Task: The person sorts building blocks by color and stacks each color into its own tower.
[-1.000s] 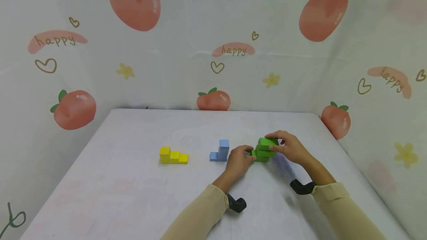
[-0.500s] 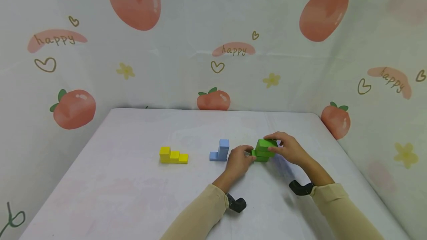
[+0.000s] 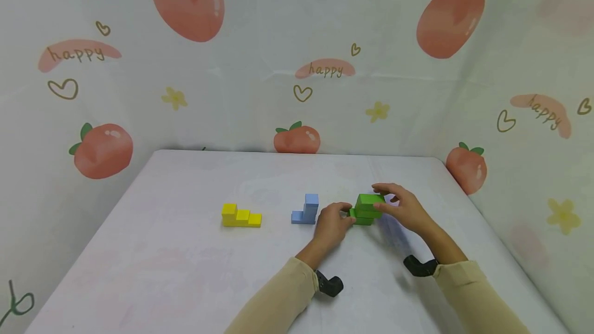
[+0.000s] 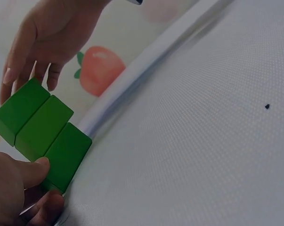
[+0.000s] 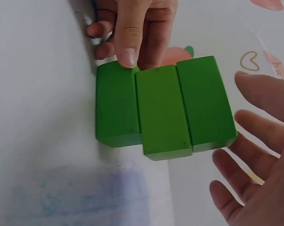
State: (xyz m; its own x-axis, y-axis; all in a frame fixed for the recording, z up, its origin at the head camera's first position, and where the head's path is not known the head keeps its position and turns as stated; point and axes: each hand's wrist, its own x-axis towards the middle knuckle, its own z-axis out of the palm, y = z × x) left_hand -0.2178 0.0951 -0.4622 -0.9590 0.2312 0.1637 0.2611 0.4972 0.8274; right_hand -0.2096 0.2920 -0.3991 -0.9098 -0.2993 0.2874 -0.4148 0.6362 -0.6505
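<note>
Three green wooden blocks stand stacked on the right part of the table, slightly staggered: a bottom block, a middle block and a top block. My left hand pinches the end of the bottom block, its thumb lying against the side. Around the top block my right hand is spread. In the right wrist view, a gap shows between its index finger and the top block, while the lower fingers overlap the block's edge.
A blue block shape, tall at its right end, stands just left of the left hand. Further left is a yellow stepped block shape. The white table meets a fruit-printed cloth backdrop behind.
The top green block has shifted slightly left and down over the middle one. My right fingers have since loosened and drawn back from it. The left hand has stayed in place.
</note>
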